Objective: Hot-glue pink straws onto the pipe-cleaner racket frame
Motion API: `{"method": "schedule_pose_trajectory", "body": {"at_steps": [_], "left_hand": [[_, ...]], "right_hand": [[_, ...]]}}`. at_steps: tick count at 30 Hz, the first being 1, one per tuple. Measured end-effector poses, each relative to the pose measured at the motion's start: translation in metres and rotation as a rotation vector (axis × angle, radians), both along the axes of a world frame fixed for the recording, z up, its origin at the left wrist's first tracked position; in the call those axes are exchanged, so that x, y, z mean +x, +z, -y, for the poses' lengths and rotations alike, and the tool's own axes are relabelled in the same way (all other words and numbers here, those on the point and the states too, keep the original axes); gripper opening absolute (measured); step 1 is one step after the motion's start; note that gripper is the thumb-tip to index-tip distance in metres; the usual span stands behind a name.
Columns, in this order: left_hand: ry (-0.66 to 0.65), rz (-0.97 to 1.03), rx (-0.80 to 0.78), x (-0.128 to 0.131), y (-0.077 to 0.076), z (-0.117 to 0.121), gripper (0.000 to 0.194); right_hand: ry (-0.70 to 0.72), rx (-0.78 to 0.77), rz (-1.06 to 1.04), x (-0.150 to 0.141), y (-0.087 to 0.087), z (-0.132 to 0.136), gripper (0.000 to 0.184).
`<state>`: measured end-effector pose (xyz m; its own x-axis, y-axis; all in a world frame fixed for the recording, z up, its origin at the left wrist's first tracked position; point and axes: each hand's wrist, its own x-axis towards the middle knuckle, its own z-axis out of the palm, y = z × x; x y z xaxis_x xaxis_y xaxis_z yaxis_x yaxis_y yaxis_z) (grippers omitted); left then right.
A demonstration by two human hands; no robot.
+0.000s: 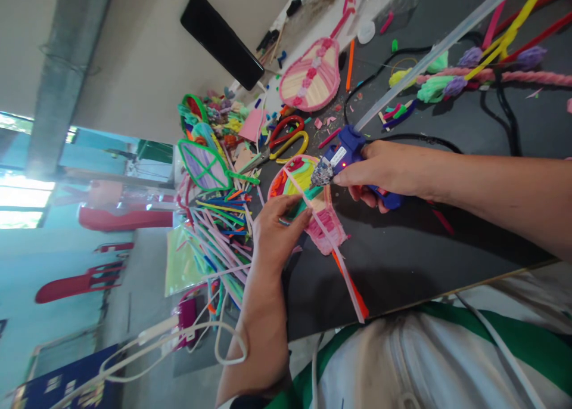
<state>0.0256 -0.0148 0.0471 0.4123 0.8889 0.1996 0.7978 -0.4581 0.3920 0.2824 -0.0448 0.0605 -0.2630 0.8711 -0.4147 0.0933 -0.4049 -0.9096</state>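
Nearest the camera, a white and green shirt point(447, 361) fills the bottom edge, with a white cable point(179, 337) looping off to the left. Above it the dark surface point(424, 260) carries everything else. The left hand point(279, 230) rests its fingertips on a colourful fan-shaped craft piece point(308, 200), pressing it down and pinching a pale pink straw point(333, 251) that runs diagonally across the piece toward the shirt; an orange straw point(355, 290) lies under it. The right hand point(384, 173) is clenched around a blue glue gun point(346, 155), its silver tip touching the top of the craft piece and a small red light showing on its side. A clear glue stick point(438, 45) sticks out of the back of the gun, and a black cord point(500, 105) trails across the surface. Just left of the craft piece lies a heap of coloured straws point(223, 230) and a purple leaf shape with a green rim point(203, 167). Farther away sit scissors with red and yellow handles point(288, 138), a finished pink fan point(310, 78), woolly stems with purple and green tufts point(465, 75) and a black phone point(221, 39)
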Motion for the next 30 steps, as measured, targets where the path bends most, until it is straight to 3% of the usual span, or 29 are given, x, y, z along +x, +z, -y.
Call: {"method": "schedule_pose_trajectory", "body": {"at_steps": [30], "left_hand": [[-0.017,-0.013,0.015,0.0008,0.0007,0.0007,0.029]], "right_hand": [[0.011,0.008,0.002,0.0001,-0.0001,0.0,0.023]]}}
